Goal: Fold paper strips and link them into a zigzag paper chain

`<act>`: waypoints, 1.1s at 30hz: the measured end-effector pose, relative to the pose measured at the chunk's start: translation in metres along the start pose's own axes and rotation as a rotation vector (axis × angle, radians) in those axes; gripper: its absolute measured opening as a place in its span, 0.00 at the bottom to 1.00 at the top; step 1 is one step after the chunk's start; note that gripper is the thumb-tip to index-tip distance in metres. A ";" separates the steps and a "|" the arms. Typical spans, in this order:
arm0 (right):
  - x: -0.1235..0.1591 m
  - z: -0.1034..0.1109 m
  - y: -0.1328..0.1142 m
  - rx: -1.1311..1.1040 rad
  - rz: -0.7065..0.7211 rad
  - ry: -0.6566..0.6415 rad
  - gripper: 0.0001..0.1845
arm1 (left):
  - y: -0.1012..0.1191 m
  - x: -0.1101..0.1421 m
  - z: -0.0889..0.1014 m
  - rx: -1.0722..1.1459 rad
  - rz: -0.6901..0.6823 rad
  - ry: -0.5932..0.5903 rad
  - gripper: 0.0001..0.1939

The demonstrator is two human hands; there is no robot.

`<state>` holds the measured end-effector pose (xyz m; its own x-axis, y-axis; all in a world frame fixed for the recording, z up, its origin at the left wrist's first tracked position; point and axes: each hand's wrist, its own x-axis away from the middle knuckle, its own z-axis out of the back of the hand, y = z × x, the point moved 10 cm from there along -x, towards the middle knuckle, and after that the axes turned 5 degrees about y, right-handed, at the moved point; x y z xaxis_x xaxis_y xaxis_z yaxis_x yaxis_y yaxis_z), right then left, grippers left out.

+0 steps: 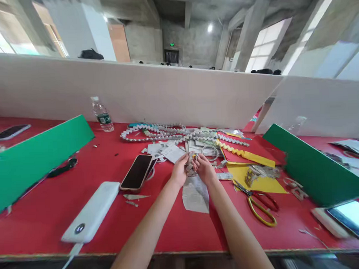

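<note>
My left hand (179, 170) and my right hand (205, 169) meet over the middle of the red table. Between their fingertips is a small folded strip of printed paper (190, 164), with a bit of yellow showing near the right fingers. Both hands are closed on it; the exact folds are partly hidden by the fingers. Below them a creased sheet of printed paper (196, 196) lies on the tabletop. Just beyond, a long zigzag folded-paper chain (138, 139) loops across the table, and a yellow zigzag strip (231, 149) lies to its right.
Scissors (260, 200) with red and yellow handles rest at right, near yellow paper (269, 186). A phone (138, 173) and white power bank (92, 212) lie left. Green dividers (45, 162) stand at both sides. A bottle (104, 117) stands by the white partition (166, 91).
</note>
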<state>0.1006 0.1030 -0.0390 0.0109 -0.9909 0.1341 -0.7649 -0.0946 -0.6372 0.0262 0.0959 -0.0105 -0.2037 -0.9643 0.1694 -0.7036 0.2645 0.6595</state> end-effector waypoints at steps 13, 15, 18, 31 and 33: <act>0.009 -0.004 -0.008 0.014 0.004 0.044 0.13 | -0.001 0.005 -0.005 -0.014 -0.003 -0.010 0.05; 0.009 -0.001 -0.012 0.058 0.042 0.074 0.14 | -0.002 0.005 -0.006 -0.017 0.003 -0.017 0.06; 0.009 0.000 -0.018 0.124 0.103 0.083 0.14 | -0.002 0.005 -0.005 -0.015 -0.005 -0.003 0.06; 0.024 -0.021 -0.033 0.445 0.192 -0.050 0.11 | 0.009 0.000 0.008 -0.015 -0.082 0.057 0.06; 0.023 -0.021 -0.032 0.450 0.191 -0.051 0.12 | 0.010 0.000 0.008 -0.007 -0.087 0.060 0.06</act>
<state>0.1121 0.0848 0.0001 -0.0621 -0.9969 -0.0473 -0.4026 0.0684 -0.9128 0.0135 0.0987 -0.0095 -0.1007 -0.9828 0.1548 -0.7122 0.1798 0.6785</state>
